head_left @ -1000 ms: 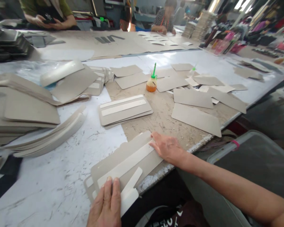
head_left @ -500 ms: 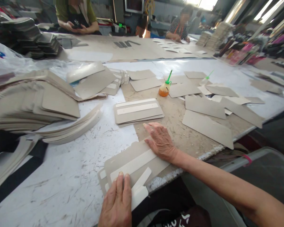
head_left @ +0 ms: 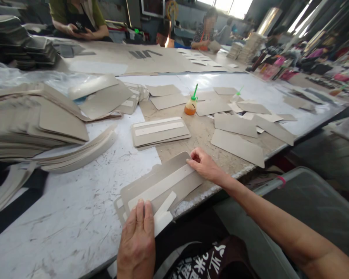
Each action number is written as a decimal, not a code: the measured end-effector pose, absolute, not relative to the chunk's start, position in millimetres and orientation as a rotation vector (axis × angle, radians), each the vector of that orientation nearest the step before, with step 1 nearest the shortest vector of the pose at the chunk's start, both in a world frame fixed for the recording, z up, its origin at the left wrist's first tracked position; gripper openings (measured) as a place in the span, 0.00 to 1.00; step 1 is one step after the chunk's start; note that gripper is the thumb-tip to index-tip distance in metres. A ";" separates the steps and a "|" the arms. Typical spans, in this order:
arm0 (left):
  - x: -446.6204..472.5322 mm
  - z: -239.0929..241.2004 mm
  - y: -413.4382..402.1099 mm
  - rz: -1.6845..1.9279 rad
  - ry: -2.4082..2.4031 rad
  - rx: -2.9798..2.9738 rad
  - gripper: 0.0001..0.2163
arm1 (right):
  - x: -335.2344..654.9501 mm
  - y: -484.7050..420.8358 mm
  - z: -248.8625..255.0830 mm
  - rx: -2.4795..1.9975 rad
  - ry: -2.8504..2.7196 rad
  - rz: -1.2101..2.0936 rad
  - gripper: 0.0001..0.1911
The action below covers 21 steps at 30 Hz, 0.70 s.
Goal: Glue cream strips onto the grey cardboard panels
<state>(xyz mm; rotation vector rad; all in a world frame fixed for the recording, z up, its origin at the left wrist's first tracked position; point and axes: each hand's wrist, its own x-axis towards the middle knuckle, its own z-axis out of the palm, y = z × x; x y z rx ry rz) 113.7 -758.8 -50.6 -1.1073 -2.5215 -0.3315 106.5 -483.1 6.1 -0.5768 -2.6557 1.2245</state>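
Observation:
A grey cardboard panel (head_left: 174, 170) with a white strip (head_left: 159, 187) glued along it lies at the table's near edge, on top of a few more like it. My left hand (head_left: 137, 240) lies flat on the panel's near end, fingers together and stretched out. My right hand (head_left: 204, 166) has its fingers curled and pinches the panel's far right corner. Loose white strips (head_left: 164, 215) lie beside my left hand.
A stack of finished panels (head_left: 159, 132) lies just beyond. An orange glue bottle with a green nozzle (head_left: 190, 105) stands mid-table. Loose grey panels (head_left: 238, 145) lie to the right, tall piles of cardboard (head_left: 40, 124) to the left. A grey bin (head_left: 308, 201) stands below right. People sit at the far side.
My right hand went from lying flat on the panel's right end to a curled pinch on its corner. My left hand has stayed pressed on the near end.

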 end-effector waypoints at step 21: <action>121.6 -27.7 -770.9 -0.718 -2.616 -1.121 0.32 | 137.9 -499.3 -3.0 -0.546 -2.342 1.488 0.06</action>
